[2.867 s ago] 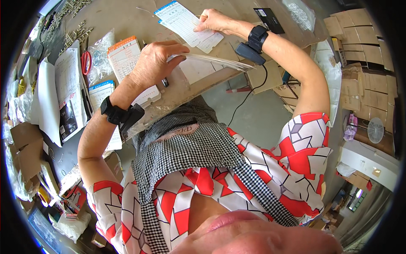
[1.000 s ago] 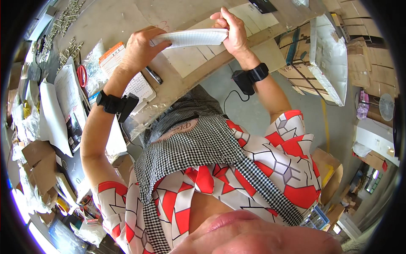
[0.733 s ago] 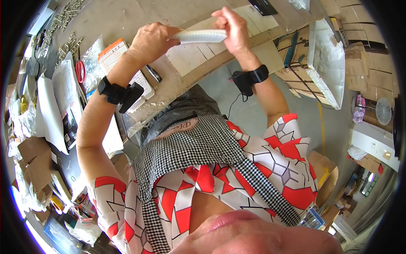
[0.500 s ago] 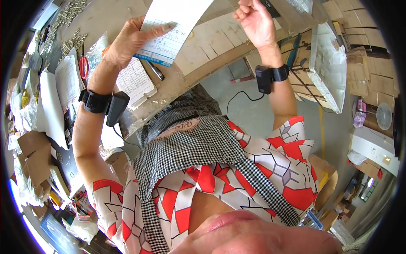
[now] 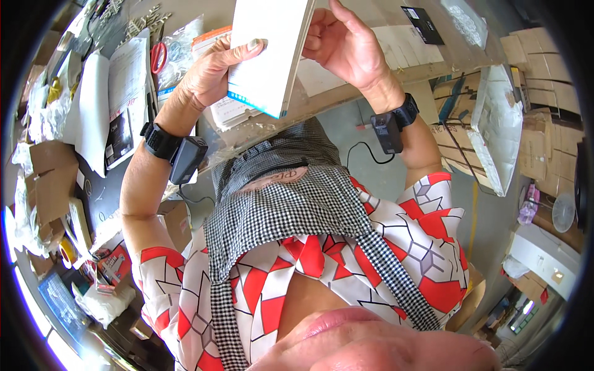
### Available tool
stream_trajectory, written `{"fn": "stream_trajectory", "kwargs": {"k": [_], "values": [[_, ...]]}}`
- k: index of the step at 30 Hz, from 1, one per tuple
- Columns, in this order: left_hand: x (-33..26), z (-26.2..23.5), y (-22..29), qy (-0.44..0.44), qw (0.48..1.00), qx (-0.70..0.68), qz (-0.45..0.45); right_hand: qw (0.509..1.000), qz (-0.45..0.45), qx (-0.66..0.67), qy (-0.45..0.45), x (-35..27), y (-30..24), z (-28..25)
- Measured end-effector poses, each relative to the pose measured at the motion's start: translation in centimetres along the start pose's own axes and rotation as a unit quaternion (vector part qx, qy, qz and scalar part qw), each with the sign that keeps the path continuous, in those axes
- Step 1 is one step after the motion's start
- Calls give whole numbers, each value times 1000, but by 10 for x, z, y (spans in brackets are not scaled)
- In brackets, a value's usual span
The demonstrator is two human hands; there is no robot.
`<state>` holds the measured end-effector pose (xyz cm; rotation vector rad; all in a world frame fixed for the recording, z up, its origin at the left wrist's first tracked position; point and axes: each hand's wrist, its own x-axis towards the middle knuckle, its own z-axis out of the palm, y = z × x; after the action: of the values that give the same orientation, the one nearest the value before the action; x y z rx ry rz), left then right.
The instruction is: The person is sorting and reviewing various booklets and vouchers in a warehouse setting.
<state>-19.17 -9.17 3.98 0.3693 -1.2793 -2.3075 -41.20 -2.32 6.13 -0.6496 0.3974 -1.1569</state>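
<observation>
A form pad (image 5: 266, 68) with white sheets and a blue lower edge is tilted up above the table. My left hand (image 5: 210, 71) grips its left side, the thumb lying across the front sheet. At the pad's right edge is my right hand (image 5: 352, 52), palm turned inward, thumb raised apart from loosely curled fingers. Whether those fingers touch the sheets I cannot tell. Below the pad, an open notebook (image 5: 230, 115) with handwriting shows only in part. Red-handled scissors (image 5: 159, 57) lie left of my left hand, beside a clear plastic bag (image 5: 181, 52).
Loose papers (image 5: 127, 74) and small metal parts (image 5: 145, 23) cover the table's left side. A flat black packet (image 5: 422, 26) lies at the far right. Cardboard (image 5: 458, 102) and a white foam panel (image 5: 498, 130) stand right of the table; a carton (image 5: 52, 179) is at left.
The pad has swung more upright and shifted right in my left hand; its blank side now shows instead of the written form. My right hand has come down and left to the pad's edge.
</observation>
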Motion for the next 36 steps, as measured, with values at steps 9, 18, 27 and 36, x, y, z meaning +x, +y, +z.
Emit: {"fn": "stream_trajectory", "kwargs": {"k": [9,18,27,36], "values": [[-82,-19,10,-68,967,227,-95,818,83,-560,-104,-11,27,-6],[-105,-39,-23,-70,946,277,-155,806,199,-506,-234,-12,10,34],[-87,-18,-25,196,981,-3,4,871,34,-489,-29,0,49,-11],[-69,-5,-37,222,964,140,-46,887,5,-461,-39,1,84,8]]}}
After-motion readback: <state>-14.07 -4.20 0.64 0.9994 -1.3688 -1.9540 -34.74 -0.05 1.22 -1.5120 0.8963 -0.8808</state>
